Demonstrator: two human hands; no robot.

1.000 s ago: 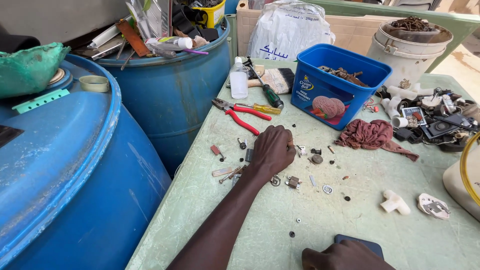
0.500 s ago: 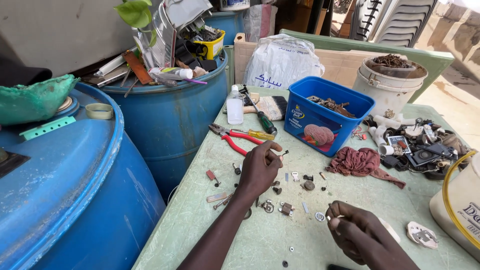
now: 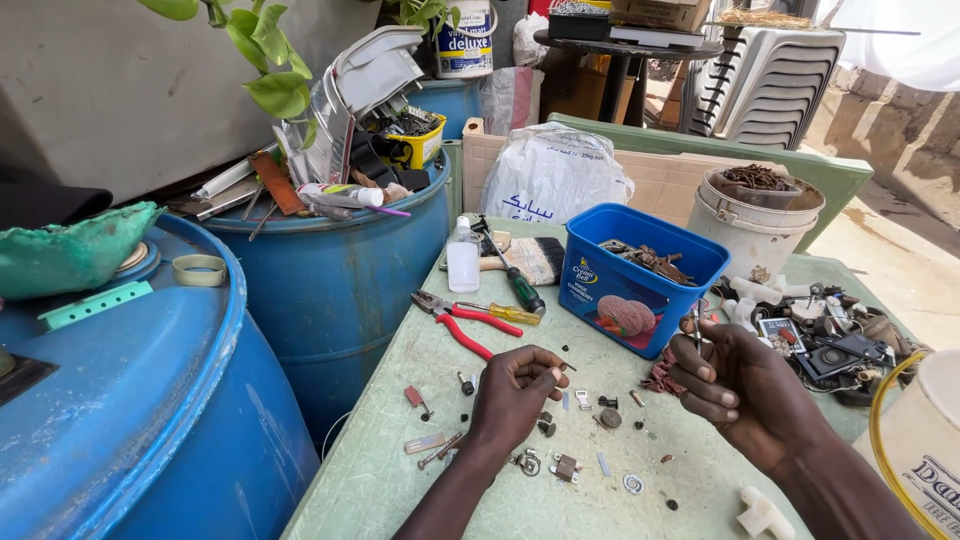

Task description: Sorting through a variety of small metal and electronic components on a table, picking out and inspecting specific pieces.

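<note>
My left hand (image 3: 515,392) hovers just above the pale green table (image 3: 400,470), fingers curled, pinching a small screw (image 3: 566,367) that sticks out from the fingertips. My right hand (image 3: 742,388) is raised to its right, fingers curled around a thin metal rod (image 3: 697,320) that points upward. Small metal parts (image 3: 566,466) lie scattered on the table below and between both hands. Behind my right hand a red cloth (image 3: 660,380) is partly hidden.
Red-handled pliers (image 3: 466,326) and two screwdrivers (image 3: 521,288) lie beyond my left hand. A blue tub (image 3: 640,290) of rusty scrap, a clear bottle (image 3: 463,258), a white bucket (image 3: 752,232), a pile of electronics (image 3: 832,345) and a white pipe fitting (image 3: 760,514) crowd the table. Blue barrels (image 3: 330,290) stand on the left.
My left hand lifted off the table, curling on a small screw. My right hand rose and moved up to the right, level with it. The view tilted upward.
</note>
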